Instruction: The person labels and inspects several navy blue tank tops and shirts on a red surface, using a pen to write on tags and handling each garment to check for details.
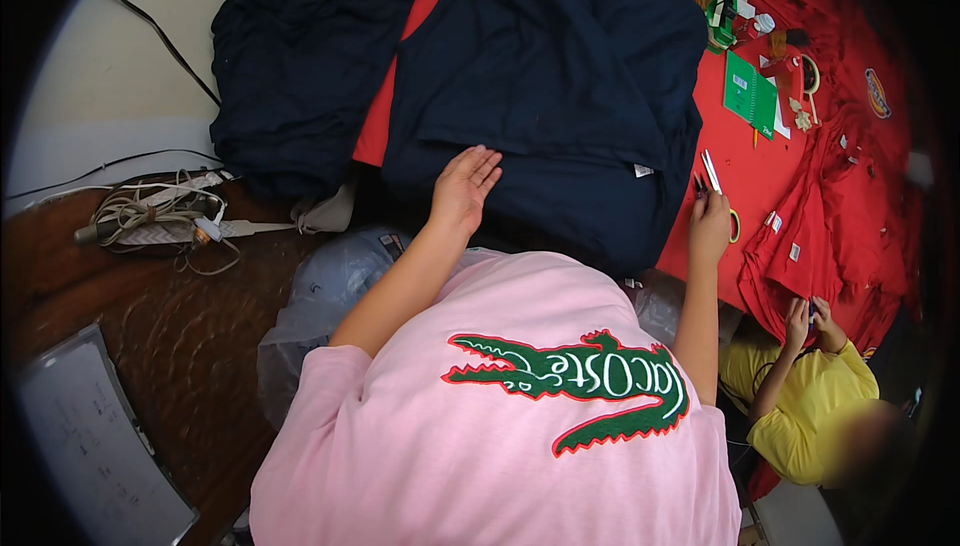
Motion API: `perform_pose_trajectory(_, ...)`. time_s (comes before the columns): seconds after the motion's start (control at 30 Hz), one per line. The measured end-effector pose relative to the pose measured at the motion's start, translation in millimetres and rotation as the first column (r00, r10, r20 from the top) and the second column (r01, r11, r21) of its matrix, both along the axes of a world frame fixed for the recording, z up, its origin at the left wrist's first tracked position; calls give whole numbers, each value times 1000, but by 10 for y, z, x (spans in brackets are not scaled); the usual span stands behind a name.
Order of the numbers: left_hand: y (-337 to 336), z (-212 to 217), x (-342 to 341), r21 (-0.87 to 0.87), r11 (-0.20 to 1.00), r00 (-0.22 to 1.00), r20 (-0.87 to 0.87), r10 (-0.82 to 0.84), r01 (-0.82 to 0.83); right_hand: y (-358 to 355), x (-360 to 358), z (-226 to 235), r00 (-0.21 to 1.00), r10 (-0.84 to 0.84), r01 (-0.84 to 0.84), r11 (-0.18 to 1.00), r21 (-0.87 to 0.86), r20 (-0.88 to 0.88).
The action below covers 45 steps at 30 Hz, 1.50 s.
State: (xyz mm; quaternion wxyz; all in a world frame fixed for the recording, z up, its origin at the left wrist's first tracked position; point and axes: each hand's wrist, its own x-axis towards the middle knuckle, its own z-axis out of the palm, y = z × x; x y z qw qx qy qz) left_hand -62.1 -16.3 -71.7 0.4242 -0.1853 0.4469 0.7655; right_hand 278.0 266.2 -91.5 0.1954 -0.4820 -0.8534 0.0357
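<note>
A navy blue garment (540, 56) lies spread in front of me, its folded hem edge running across it and a small white label (642, 171) near the hem's right end. My left hand (467, 191) is at the left part of that hem, fingers stretched out, with nothing visible in it. At the garment's right side my right hand (710, 224) is closed round a pair of scissors (711, 171), blades pointing away from me and a yellow handle loop showing beside the palm. A small dark pointed thing also sticks up from this hand; its kind is unclear.
Another navy garment (305, 66) hangs over the table's left edge. Right, on the red cloth (715, 126), are a green notebook (750, 94), a green box of small tools (720, 21) and red garments (830, 216). A yellow-shirted person (810, 396) handles something small. Coiled cables (150, 211) lie left.
</note>
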Motion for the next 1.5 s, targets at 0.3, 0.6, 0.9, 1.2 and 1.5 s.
perform_pose_trajectory(0.3,302,224,-24,-21,999,945,-323,-50,45,-633,-1575,970,798,3,-497,568,-656,-602)
perform_pose_trajectory(0.6,176,702,7,105,990,904,-426,-45,99,-1041,-2277,1315,799,282,-600,340,-724,-530)
perform_pose_trajectory(0.9,179,780,-28,126,983,911,-406,-70,131,-1006,-2313,1214,770,200,-638,206,-742,-606)
perform_pose_trajectory(1.2,233,760,-5,157,973,930,-351,-106,170,-867,-2126,1257,768,-66,-608,238,-757,-637)
perform_pose_trajectory(1.5,258,814,11,104,971,895,-418,-154,215,-880,-2124,1407,795,250,-606,362,-708,-553)
